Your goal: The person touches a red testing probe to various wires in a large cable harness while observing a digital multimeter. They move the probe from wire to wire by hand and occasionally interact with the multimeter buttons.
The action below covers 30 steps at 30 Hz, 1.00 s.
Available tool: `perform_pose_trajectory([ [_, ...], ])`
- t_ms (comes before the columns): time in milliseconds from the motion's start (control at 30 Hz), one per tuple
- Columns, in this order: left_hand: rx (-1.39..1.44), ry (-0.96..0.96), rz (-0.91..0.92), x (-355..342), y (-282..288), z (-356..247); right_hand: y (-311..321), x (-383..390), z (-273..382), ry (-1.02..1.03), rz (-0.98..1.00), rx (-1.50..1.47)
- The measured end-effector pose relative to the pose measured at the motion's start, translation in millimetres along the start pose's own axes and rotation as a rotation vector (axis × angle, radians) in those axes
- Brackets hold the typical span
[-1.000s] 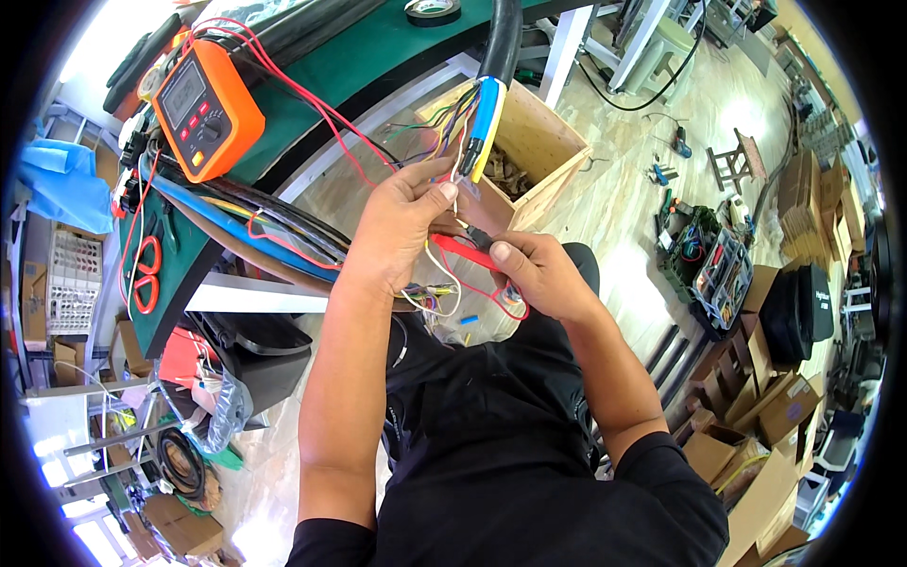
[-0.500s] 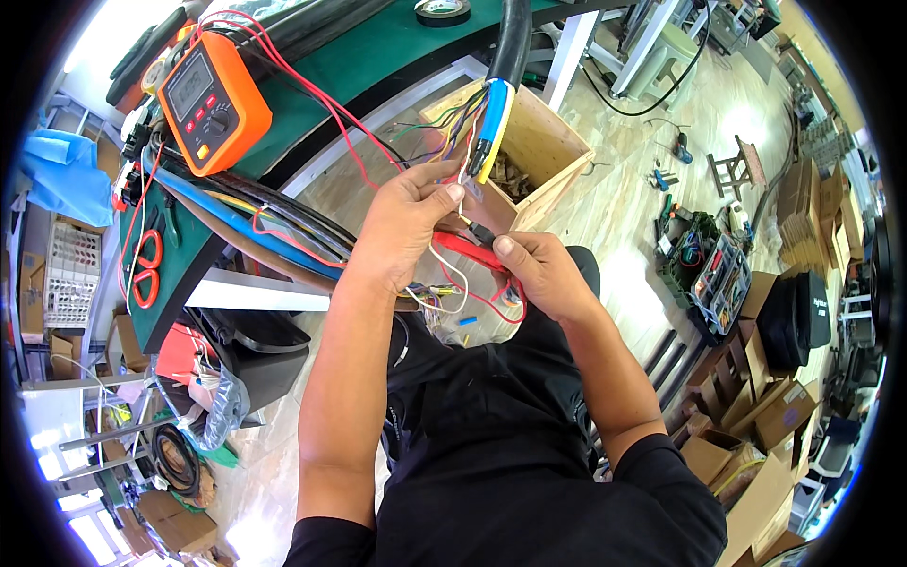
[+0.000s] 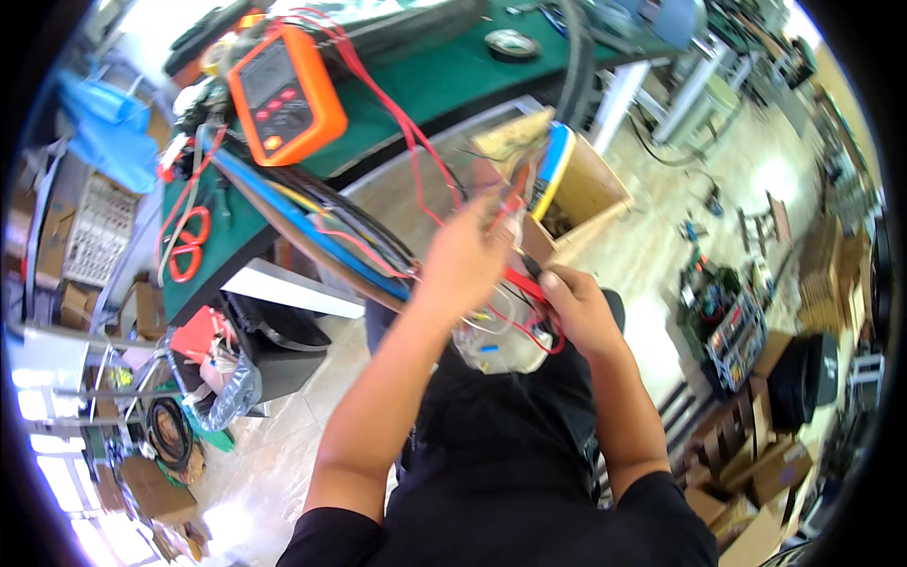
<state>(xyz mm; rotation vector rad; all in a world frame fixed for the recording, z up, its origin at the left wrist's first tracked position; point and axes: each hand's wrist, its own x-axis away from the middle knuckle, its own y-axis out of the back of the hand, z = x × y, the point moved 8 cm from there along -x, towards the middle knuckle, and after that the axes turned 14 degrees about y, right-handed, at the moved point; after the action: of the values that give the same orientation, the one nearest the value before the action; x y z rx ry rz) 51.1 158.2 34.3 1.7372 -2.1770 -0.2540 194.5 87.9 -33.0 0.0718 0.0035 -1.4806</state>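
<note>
My right hand (image 3: 578,307) is closed round a red and black test probe (image 3: 529,280), its tip pointing up and left. Close beside that tip, my left hand (image 3: 470,248) reaches in among thin wires; motion blur hides what its fingers hold. Just beyond the hands, a blue and yellow sleeved cable end (image 3: 555,175) fans out into thin coloured strands. Red and black leads run from an orange multimeter (image 3: 288,94) on the bench at the left. Below my hands, a clear bag-like piece (image 3: 505,342) with small coloured bits and loose wires lies over my lap.
The green bench (image 3: 425,71) carries a tape roll (image 3: 512,45) and orange-handled scissors (image 3: 192,248). Thick cables (image 3: 312,227) hang over its edge. A wooden box (image 3: 600,194) stands past my hands. On the floor at the right are a tool case (image 3: 737,340) and cardboard boxes (image 3: 765,463).
The view has shifted, so the bench and multimeter sit further right in the picture. My left hand has become blurred and moved over the thin wires. My right hand still holds the probe.
</note>
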Motion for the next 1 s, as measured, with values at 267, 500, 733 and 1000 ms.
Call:
perform_pose_trajectory([
  [267,-0.335,-0.418,-0.680,68.2,130.0,-77.4,6.3,2.0,-6.1,0.056,-0.036,-0.060],
  [500,-0.220,-0.098,-0.915,5.2,257.0,-13.7,0.7,5.6,-13.8,0.034,-0.014,-0.089],
  [733,-0.188,-0.043,-0.691,-24.2,231.0,-43.1,-2.1,6.2,-13.6,-0.012,-0.063,-0.104],
  [1000,-0.385,-0.090,-0.849,-32.6,211.2,-40.3,-3.6,6.4,-20.4,-0.004,-0.069,-0.119],
])
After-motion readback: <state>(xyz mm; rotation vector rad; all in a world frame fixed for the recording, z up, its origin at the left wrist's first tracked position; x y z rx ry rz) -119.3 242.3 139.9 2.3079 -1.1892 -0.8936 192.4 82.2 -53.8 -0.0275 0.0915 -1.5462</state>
